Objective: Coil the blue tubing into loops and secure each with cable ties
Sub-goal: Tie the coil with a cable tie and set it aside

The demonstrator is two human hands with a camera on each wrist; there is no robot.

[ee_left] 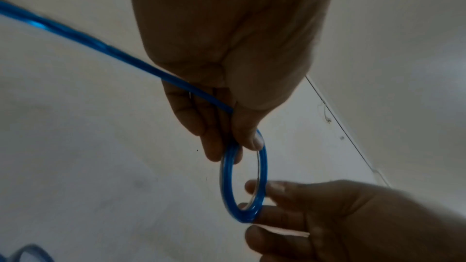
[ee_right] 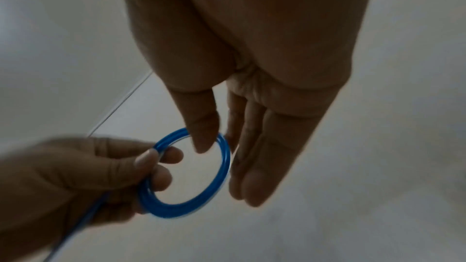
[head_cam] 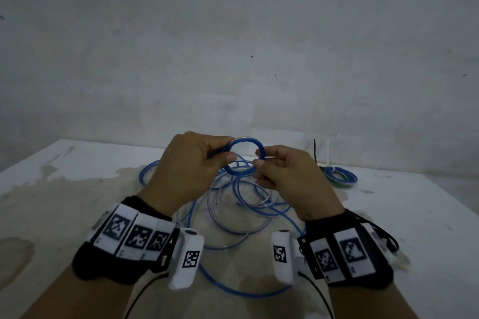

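Both hands pinch a small coil (head_cam: 245, 155), left hand (head_cam: 190, 163) at nine o'clock, right hand (head_cam: 286, 176) at three, no tie on yet, loose tubing (head_cam: 233, 204) below, one finished bundle (head_cam: 339, 177) at two o'clock.

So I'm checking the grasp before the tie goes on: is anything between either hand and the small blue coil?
Nothing visible: the left hand and the right hand each pinch the small blue tubing coil directly, on opposite sides. No cable tie shows on it.
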